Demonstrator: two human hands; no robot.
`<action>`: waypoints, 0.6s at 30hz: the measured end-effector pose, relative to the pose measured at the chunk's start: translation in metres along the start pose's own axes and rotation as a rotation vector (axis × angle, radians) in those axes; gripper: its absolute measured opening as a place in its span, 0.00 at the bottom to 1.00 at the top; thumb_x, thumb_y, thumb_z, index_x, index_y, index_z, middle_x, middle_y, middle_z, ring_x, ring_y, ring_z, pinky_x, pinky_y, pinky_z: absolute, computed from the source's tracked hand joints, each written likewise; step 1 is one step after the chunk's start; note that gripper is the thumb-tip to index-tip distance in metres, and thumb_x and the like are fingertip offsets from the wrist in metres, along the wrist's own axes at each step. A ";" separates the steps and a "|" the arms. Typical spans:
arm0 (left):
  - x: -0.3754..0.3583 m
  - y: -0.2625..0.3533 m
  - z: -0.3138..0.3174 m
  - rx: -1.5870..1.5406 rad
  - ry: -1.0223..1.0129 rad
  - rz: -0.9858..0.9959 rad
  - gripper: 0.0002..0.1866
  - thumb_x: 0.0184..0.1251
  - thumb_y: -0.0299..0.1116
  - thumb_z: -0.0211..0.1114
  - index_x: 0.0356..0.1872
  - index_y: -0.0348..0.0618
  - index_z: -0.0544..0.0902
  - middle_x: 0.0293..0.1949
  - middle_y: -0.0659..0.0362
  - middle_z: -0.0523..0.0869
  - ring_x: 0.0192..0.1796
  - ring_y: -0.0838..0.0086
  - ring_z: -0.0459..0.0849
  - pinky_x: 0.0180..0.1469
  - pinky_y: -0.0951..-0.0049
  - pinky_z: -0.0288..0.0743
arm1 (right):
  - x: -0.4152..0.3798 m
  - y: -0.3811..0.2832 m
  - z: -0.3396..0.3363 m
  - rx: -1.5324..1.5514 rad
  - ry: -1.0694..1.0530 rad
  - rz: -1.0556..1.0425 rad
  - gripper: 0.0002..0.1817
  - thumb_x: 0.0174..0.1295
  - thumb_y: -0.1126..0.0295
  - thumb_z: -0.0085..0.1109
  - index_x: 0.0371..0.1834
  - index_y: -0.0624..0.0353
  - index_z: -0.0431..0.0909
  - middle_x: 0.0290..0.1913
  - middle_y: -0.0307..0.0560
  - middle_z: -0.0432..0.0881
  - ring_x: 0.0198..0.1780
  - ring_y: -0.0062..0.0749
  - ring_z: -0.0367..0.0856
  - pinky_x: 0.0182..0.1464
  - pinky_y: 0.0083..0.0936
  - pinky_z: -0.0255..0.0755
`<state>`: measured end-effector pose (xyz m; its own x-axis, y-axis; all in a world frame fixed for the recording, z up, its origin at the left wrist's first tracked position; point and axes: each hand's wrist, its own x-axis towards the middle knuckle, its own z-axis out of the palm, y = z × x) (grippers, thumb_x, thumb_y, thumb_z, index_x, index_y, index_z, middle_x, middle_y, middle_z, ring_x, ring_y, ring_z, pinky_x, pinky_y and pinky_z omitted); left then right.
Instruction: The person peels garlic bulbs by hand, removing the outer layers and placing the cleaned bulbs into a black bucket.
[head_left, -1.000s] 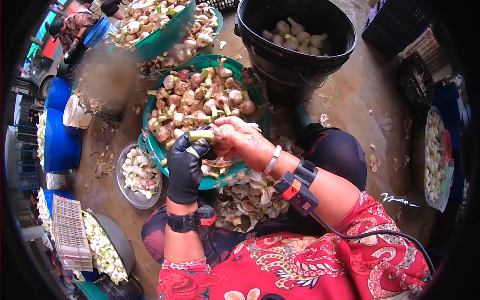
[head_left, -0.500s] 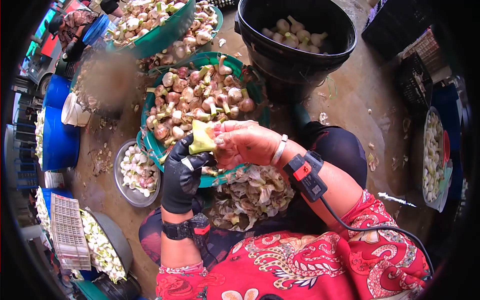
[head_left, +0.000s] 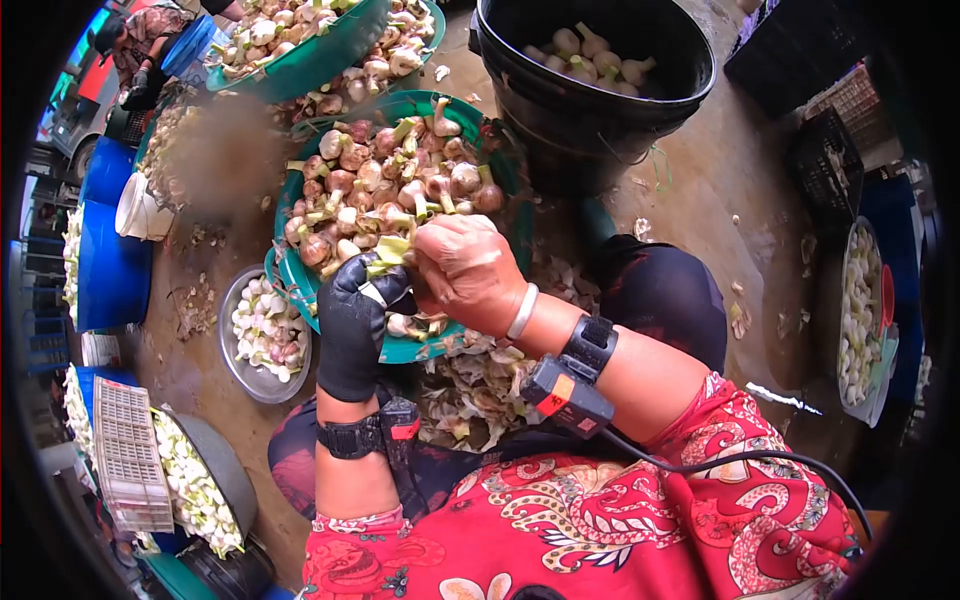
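My left hand [head_left: 355, 315], in a black glove, has its fingers closed on a garlic bulb; its pale green stem [head_left: 390, 252] sticks out above the thumb. My bare right hand [head_left: 468, 272] is curled against the bulb from the right, knuckles up, its fingertips mostly hidden. Both hands are over the near edge of a green basin [head_left: 285, 225] filled with purplish garlic bulbs [head_left: 370, 175]. Below them lies a heap of papery peels [head_left: 470, 395]. To the left, a metal bowl [head_left: 228, 330] holds white peeled garlic [head_left: 268, 325].
A black bucket [head_left: 590, 125] with bulbs stands beyond, right of the basin. Another green basin [head_left: 320, 60] is at the top. Blue tubs [head_left: 112, 270] and a plastic crate [head_left: 130, 455] line the left. Dark crates [head_left: 830, 165] stand right. A person [head_left: 145, 45] is at upper left.
My right hand has rolled over, knuckles up, and moved closer to my left. Less of the stem shows between them. The whole view has shifted slightly.
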<state>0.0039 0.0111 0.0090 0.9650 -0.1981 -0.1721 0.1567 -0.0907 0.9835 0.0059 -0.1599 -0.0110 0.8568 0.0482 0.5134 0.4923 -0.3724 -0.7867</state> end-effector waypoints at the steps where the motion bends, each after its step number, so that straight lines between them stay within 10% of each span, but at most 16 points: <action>1: 0.002 -0.002 -0.006 -0.034 0.024 0.015 0.10 0.64 0.28 0.60 0.42 0.34 0.83 0.33 0.60 0.85 0.31 0.79 0.83 0.36 0.78 0.77 | 0.002 -0.004 -0.004 -0.094 0.087 -0.070 0.04 0.53 0.78 0.58 0.26 0.60 0.73 0.24 0.51 0.74 0.30 0.51 0.75 0.32 0.39 0.68; 6: 0.008 -0.005 -0.036 0.178 0.095 0.265 0.13 0.69 0.30 0.59 0.48 0.32 0.82 0.37 0.56 0.86 0.38 0.73 0.85 0.37 0.74 0.80 | -0.033 -0.025 0.001 -0.184 -0.301 -0.294 0.05 0.49 0.75 0.59 0.31 0.58 0.77 0.25 0.43 0.77 0.31 0.45 0.78 0.36 0.39 0.71; 8: 0.007 -0.011 -0.041 -0.134 0.187 0.151 0.12 0.68 0.23 0.57 0.49 0.34 0.82 0.48 0.53 0.84 0.47 0.68 0.84 0.47 0.71 0.82 | -0.044 -0.011 -0.003 -0.365 -1.100 0.159 0.07 0.48 0.73 0.58 0.32 0.58 0.80 0.29 0.44 0.81 0.36 0.44 0.82 0.40 0.39 0.75; 10: 0.005 -0.013 -0.040 -0.064 0.142 0.238 0.12 0.68 0.24 0.57 0.49 0.35 0.82 0.49 0.53 0.84 0.48 0.68 0.84 0.49 0.69 0.83 | -0.050 0.013 -0.006 -0.478 -1.449 0.340 0.09 0.47 0.73 0.58 0.33 0.58 0.82 0.32 0.48 0.83 0.39 0.45 0.84 0.42 0.37 0.77; 12: 0.005 -0.016 -0.032 -0.142 0.129 0.197 0.13 0.67 0.28 0.59 0.50 0.33 0.81 0.47 0.54 0.85 0.47 0.69 0.85 0.49 0.69 0.82 | -0.047 0.018 -0.010 -0.491 -1.418 0.410 0.10 0.48 0.74 0.58 0.35 0.58 0.83 0.33 0.51 0.83 0.40 0.46 0.84 0.43 0.36 0.77; 14: 0.006 -0.019 -0.024 -0.171 0.122 0.145 0.13 0.66 0.27 0.60 0.49 0.33 0.81 0.48 0.53 0.84 0.47 0.70 0.84 0.49 0.70 0.80 | -0.041 0.021 -0.011 -0.221 -0.579 0.218 0.13 0.48 0.73 0.63 0.40 0.57 0.82 0.35 0.52 0.84 0.42 0.40 0.85 0.42 0.32 0.77; 18: 0.008 -0.012 0.000 -0.169 0.102 0.104 0.10 0.67 0.28 0.60 0.45 0.34 0.81 0.48 0.55 0.84 0.46 0.72 0.84 0.48 0.73 0.79 | -0.011 0.000 -0.017 0.201 -0.191 0.490 0.18 0.49 0.74 0.69 0.45 0.58 0.80 0.35 0.44 0.82 0.38 0.27 0.83 0.39 0.26 0.76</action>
<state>0.0095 0.0110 -0.0041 0.9927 -0.0972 -0.0714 0.0803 0.0911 0.9926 -0.0060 -0.1762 -0.0107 0.9960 0.0881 0.0145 0.0328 -0.2103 -0.9771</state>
